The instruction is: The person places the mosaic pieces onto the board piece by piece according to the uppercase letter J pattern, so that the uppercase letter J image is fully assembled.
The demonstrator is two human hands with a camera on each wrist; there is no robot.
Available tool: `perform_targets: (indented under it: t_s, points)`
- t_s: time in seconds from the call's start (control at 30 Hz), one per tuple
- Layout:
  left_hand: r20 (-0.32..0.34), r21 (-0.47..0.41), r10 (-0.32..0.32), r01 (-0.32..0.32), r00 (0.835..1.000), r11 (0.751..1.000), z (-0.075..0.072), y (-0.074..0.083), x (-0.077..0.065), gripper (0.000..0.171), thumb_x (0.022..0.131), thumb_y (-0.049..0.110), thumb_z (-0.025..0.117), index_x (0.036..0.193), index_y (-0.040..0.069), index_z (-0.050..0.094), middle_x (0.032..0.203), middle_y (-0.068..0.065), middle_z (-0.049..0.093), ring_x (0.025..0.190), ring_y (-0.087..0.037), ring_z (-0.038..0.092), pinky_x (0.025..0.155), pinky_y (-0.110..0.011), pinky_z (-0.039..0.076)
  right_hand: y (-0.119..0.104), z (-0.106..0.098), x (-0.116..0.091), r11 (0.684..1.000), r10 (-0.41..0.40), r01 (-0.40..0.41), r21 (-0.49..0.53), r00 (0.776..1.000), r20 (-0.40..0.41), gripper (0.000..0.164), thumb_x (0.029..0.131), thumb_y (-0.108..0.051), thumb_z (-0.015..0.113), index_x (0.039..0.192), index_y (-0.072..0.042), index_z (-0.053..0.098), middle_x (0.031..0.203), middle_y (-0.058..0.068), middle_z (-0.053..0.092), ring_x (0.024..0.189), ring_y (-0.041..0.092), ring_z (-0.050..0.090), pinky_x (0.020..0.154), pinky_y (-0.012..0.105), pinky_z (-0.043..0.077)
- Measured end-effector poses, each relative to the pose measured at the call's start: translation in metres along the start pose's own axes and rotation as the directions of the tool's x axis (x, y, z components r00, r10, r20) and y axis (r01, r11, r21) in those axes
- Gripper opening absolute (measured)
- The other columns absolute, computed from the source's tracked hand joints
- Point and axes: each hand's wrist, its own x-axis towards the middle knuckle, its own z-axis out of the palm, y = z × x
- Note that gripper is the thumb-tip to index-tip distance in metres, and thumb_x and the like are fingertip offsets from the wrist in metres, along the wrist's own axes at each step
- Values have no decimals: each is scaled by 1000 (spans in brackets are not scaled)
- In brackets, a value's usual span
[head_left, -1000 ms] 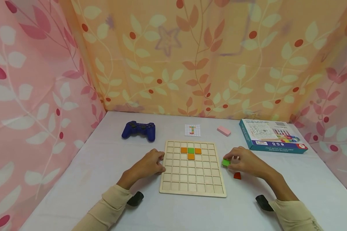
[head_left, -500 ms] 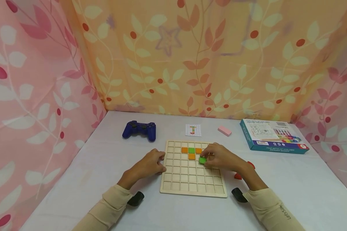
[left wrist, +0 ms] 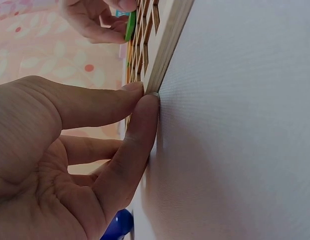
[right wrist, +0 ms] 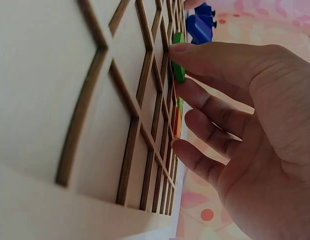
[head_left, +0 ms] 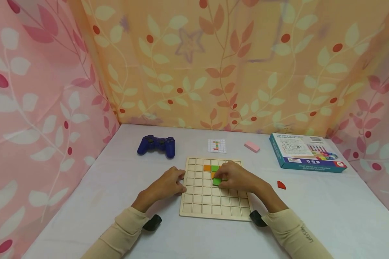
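Table (head_left: 97,194) first: white cover. On it, the gridded wooden board (head_left: 206,200); reads stiff and fairly light, so I'd expect it to slide on cloth if nudged. Edges are the sensible hold; ridges between cells look shallow. Your left hand (head_left: 168,183) has its fingertips and thumb on the board's left edge. Your right hand (head_left: 240,176) is over the board's far half, thumb and fingers pinching the green tile (head_left: 216,181).

That tile's just on the near side of the near orange tile (head_left: 213,175), in the same column. Looks light, rigid and smooth, maybe a bit slippery; hard to break, I'd guess. Best taken by opposite side edges, leaving its underside free.

Farther row: left orange tile (head_left: 207,168), then the seated green tile (head_left: 215,168). Smallest loose bit: red piece (head_left: 281,185) on the table, right of the board.

Hard to make out: your right fingers cover most of the right orange tile and part of the near one. Can't tell whether the pinched tile touches its cell. Your right forearm blocks some table beyond the board's right edge.
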Motion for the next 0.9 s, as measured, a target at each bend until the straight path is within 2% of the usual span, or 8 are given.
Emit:
perform_targets:
  t_s: [0.23,0.43,0.7,0.9]
  points:
    - [-1,6,8,-8,1000,1000,-2,1,-1,64,88,6,86,142,-10,58,120,-14,59,101,-23,53,94,-44,48,-2,1,0,1000,-13,14,6,1000,-7,22,86,-13,85,109,-13,83,98,-7,73,95,15,55,87,35,46]
    - [0,-7,8,-8,1000,1000,-2,3,-2,62,87,6,87,141,-10,59,120,-15,59,102,-23,53,95,-45,48,-2,0,-3,1000,17,-17,21,1000,11,21,89,-14,83,110,-14,83,103,-7,74,98,16,54,89,35,46]
    - [-2,3,7,-7,1000,1000,0,1,-1,62,87,5,86,140,-10,59,120,-15,59,102,-23,54,95,-44,48,6,-12,-21,987,148,-149,66,989,9,26,91,-18,81,117,-15,81,109,-6,72,107,20,56,96,43,48]
    - [0,15,3,-3,1000,1000,0,1,0,60,88,6,85,141,-9,59,119,-14,59,102,-22,54,93,-42,48,23,-20,-42,960,260,-257,107,966,-8,32,90,-22,84,120,-14,80,114,-2,72,107,22,54,90,39,48]
